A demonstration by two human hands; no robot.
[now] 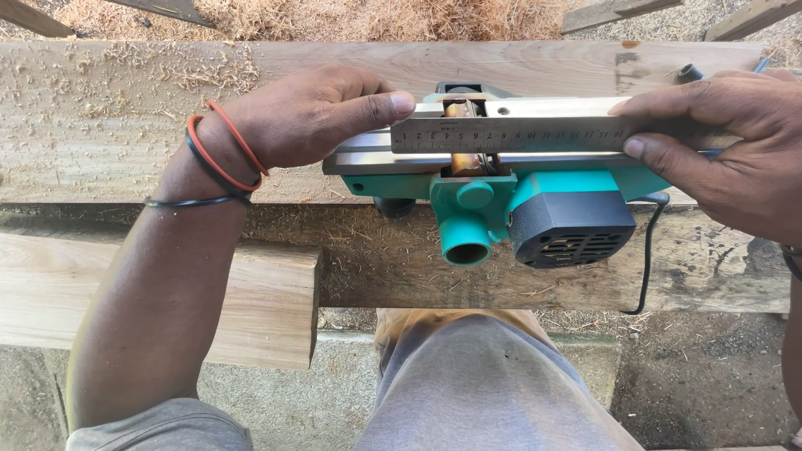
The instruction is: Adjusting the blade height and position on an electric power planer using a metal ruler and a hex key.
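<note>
An upturned electric planer (501, 179) lies on a wide plank (125, 117), and a steel ruler (535, 134) lies lengthwise along its sole. The left hand (309, 113) rests on the plank at the planer's left end, its fingertips touching the ruler's left end. The right hand (735, 150) grips the ruler's right end, thumb on the near edge, fingers on the far edge. A cord (647, 259) hangs below the right thumb. A shorter board (167, 292) lies nearer, under the left forearm. Sawdust (334, 17) lies beyond both hands.
</note>
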